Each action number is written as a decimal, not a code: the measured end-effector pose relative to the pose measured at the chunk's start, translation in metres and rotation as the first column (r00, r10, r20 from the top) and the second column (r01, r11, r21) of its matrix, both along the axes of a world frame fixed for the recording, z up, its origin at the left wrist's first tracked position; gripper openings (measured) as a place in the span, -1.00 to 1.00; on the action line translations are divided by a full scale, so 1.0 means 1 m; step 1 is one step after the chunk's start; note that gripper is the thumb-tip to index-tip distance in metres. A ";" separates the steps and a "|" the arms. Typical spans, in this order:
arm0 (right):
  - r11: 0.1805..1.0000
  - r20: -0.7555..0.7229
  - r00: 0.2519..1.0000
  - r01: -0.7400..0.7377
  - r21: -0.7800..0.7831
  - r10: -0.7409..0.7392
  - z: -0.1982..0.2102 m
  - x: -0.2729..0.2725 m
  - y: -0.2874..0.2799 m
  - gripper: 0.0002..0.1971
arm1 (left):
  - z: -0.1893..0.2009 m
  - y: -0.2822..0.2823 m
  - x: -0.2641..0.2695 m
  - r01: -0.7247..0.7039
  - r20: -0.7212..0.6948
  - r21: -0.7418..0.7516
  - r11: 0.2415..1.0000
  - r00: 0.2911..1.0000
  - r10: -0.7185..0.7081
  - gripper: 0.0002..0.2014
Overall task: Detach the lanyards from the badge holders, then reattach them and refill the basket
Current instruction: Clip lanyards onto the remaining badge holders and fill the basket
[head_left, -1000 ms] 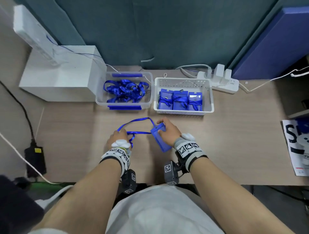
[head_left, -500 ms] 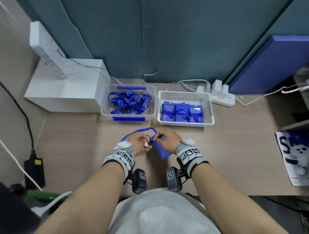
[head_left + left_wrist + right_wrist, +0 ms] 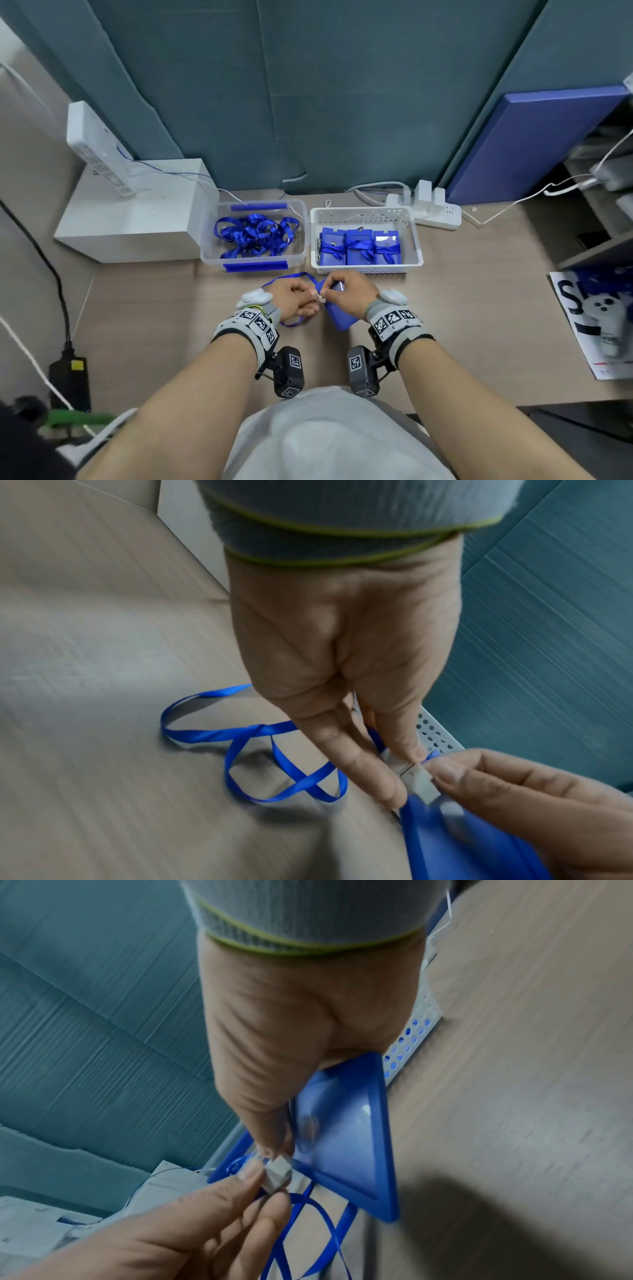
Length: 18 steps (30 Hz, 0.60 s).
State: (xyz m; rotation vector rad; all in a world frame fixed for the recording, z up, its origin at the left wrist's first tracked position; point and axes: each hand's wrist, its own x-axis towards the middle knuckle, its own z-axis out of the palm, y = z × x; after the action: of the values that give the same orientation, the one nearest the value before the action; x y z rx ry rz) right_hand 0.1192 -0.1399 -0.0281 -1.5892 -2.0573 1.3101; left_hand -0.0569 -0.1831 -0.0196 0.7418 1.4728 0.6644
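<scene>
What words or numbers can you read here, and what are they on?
"S": a big black letter on the magazine at the desk's right edge; the rest is cut off or blurred.
Wristband squares and camera squares: black-and-white patterns, not words.
Yellow label on the black adapter: too small to read.
Badge holders in the white basket: no print readable.

Badge holder [image 3: 455, 842]: blurred, lower part cut by frame edge. Clip [image 3: 278, 1175]: partly hidden between fingertips. Magazine [image 3: 596, 318]: cut by right edge.
</scene>
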 end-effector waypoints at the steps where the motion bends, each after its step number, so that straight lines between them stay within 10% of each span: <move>1: 1.000 -0.019 1.000 -0.006 -0.001 0.006 0.001 0.002 0.000 -0.84 | -0.002 0.001 0.001 0.026 -0.050 0.026 0.999 0.998 -0.025 -0.87; 8: 0.999 -0.040 0.998 0.040 0.009 -0.039 0.002 0.013 -0.005 -0.82 | -0.006 0.004 0.003 0.189 -0.487 0.163 0.968 0.869 -0.087 -0.77; 18: 0.997 0.002 0.997 0.077 0.027 -0.077 0.014 0.020 -0.008 -0.77 | -0.001 0.000 0.014 0.205 -0.487 0.116 0.972 0.864 -0.124 -0.74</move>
State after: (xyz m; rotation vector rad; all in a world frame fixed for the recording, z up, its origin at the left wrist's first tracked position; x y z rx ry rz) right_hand 0.1391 -0.1483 -0.0136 -1.6427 -1.9855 1.2494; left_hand -0.0430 -0.1831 -0.0208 1.2131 1.7889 0.4919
